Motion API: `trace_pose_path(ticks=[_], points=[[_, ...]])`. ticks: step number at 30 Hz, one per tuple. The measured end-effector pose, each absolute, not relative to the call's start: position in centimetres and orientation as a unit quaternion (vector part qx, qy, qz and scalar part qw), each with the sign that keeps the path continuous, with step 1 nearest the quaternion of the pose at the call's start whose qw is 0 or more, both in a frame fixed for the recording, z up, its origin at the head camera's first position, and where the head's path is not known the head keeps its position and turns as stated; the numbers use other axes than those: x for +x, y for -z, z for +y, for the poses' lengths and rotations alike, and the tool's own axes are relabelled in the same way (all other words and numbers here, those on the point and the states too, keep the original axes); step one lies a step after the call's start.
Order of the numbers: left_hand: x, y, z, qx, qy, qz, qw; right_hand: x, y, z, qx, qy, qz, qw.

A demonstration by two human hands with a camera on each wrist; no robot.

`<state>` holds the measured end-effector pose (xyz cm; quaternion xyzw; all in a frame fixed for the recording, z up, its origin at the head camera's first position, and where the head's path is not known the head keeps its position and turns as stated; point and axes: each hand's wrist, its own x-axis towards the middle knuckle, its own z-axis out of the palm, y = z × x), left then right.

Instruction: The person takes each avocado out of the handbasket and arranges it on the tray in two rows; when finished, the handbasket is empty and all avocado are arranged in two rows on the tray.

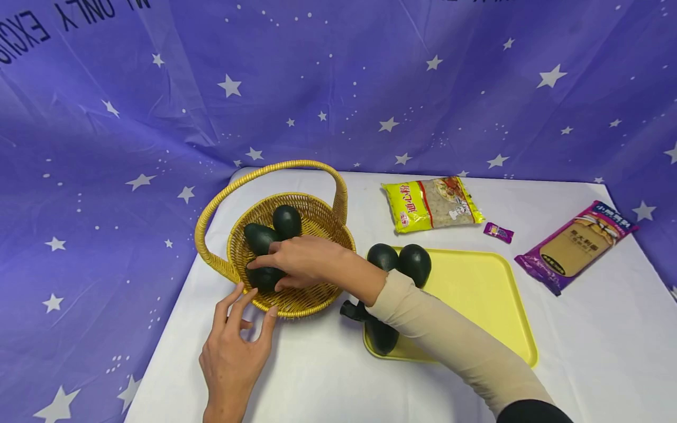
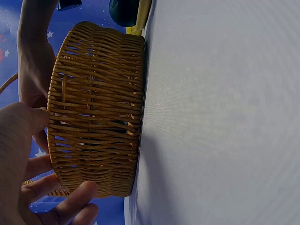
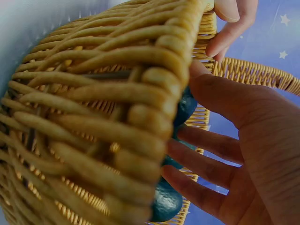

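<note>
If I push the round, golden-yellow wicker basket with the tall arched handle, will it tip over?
Probably not: the basket looks low and wide-bottomed, so it might slide instead. Its woven sides have gaps, so it's likely light and a little springy. The smooth, dark green, egg-shaped fruits inside could roll about, though, because they're rounded.

The right hand (image 1: pixel 298 261) holds a smooth, dark-green, egg-shaped fruit (image 1: pixel 262 281) at eight o'clock inside a round, golden wicker basket (image 1: pixel 317 296); a second fruit (image 1: pixel 259 237) lies at ten, a third fruit (image 1: pixel 287 221) at twelve. The left hand (image 1: pixel 235 346) spreads its fingers by the seven-o'clock rim.
</note>
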<state>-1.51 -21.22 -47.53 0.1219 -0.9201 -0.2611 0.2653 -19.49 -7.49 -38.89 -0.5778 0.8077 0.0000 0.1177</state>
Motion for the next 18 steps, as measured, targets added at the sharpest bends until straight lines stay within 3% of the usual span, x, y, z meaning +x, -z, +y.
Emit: trace_pose_path(ticks=[18], points=[[-1.5, 47.6, -21.3, 0.127, 0.266, -0.918, 0.266, -19.4, 39.7, -8.8, -0.551, -0.058, 0.821, 0.140]])
